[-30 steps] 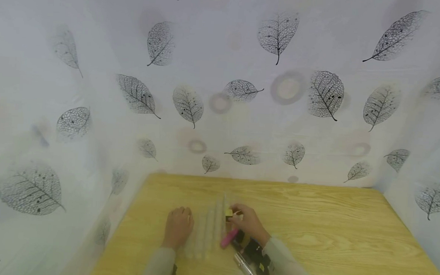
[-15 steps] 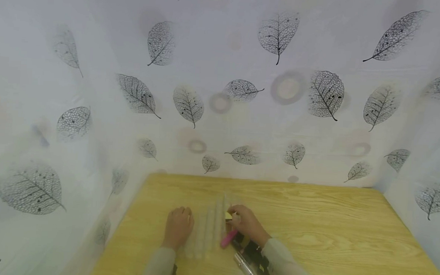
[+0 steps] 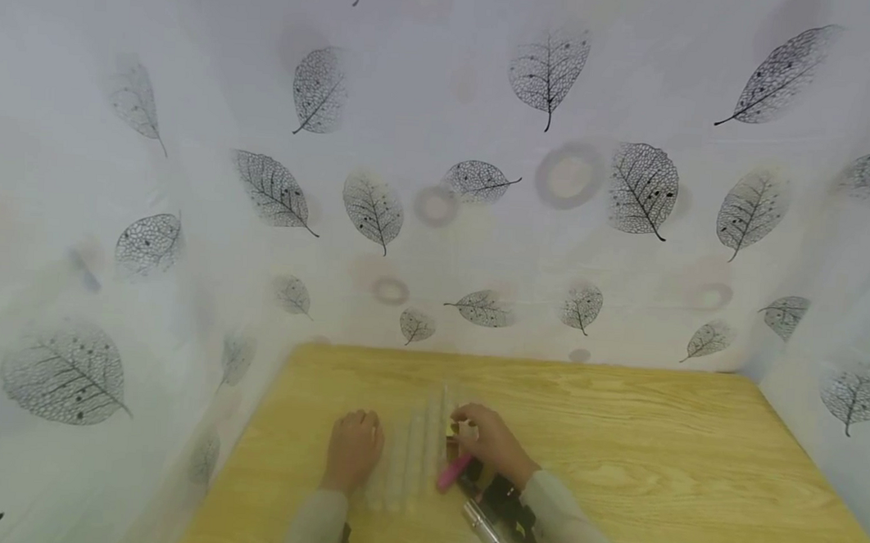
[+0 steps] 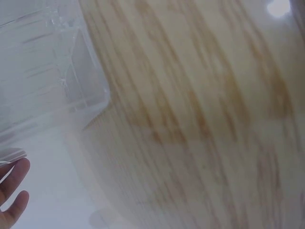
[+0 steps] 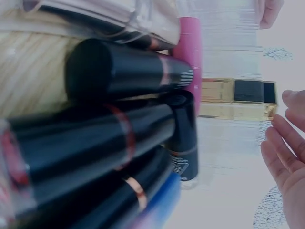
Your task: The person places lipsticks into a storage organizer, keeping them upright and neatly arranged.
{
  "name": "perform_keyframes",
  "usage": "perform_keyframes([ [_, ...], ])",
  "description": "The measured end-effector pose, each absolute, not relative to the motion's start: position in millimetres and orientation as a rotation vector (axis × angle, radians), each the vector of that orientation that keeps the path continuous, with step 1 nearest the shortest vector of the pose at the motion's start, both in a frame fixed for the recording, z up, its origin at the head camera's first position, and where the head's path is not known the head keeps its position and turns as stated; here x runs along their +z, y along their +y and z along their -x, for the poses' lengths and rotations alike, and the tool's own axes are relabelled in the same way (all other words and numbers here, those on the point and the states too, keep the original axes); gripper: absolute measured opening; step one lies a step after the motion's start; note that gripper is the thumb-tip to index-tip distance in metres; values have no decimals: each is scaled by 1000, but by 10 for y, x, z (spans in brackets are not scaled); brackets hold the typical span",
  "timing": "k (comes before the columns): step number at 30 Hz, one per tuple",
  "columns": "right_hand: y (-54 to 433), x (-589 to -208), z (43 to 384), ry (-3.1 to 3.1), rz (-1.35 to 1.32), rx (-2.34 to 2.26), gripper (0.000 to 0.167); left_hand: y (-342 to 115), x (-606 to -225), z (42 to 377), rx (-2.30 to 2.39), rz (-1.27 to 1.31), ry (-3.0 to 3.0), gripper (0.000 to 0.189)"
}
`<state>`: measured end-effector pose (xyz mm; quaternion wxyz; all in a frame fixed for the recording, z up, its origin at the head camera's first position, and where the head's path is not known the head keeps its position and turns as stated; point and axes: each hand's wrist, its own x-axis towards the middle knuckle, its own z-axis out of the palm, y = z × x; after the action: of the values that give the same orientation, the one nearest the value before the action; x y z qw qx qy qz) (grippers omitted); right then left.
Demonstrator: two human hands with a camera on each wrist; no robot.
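Note:
A clear plastic organizer with rows of slots (image 3: pixel 414 459) stands on the table between my hands. At its left side, my left hand (image 3: pixel 354 450) holds the edge; fingertips (image 4: pixel 16 174) meet the clear rim in the left wrist view. On the organizer's right part is a gold-and-black lipstick tube (image 5: pixel 249 91). My right hand (image 3: pixel 496 444) is at the tube's far end. In the right wrist view its fingers (image 5: pixel 281 152) are extended, with a fingertip at or very near the gold end and the thumb slightly apart from it. The left thumb's contact is hidden.
Beside the organizer lie a pink tube (image 3: pixel 454 472), a silver tube (image 3: pixel 484 528) and several black lipstick tubes (image 5: pixel 128 71), partly under the right forearm. A blue item (image 5: pixel 164 198) shows among them. Leaf-printed white curtains (image 3: pixel 436 247) enclose the wood-grain table (image 3: pixel 654 455).
My right fingers have shifted slightly on the gold-and-black lipstick tube and loosened from around it; more of the tube shows below them. The left hand and the organizer stay in place.

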<state>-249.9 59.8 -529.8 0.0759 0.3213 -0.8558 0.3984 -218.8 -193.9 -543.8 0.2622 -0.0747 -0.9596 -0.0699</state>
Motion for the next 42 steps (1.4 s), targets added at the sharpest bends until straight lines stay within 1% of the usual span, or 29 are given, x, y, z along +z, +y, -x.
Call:
perform_keyframes([
  [5,645,-5185,2411,-2598,-863,1236,25,-1939,-5455,2172,-184,197,-2587,8],
  [13,787,-4999,2214,-2492,-856,1013,23,-1950,-5464,2164,-197,166,-2575,12],
  [19,965,-4977,2099,-2487,-813,876,24,-1967,-5495,2188,-187,146,-2576,14],
  [24,1106,-4990,2014,-2550,-750,873,26,-1964,-5460,2182,-181,139,-2571,17],
  [30,1230,-5049,1942,-2653,-695,896,22,-1954,-5441,2173,-197,115,-2609,18],
  [37,1339,-5161,1912,-2765,-647,917,23,-1954,-5464,2188,-180,126,-2561,20],
  [42,1383,-5271,1907,-2890,-555,987,23,-1960,-5491,2197,-184,136,-2542,22],
])
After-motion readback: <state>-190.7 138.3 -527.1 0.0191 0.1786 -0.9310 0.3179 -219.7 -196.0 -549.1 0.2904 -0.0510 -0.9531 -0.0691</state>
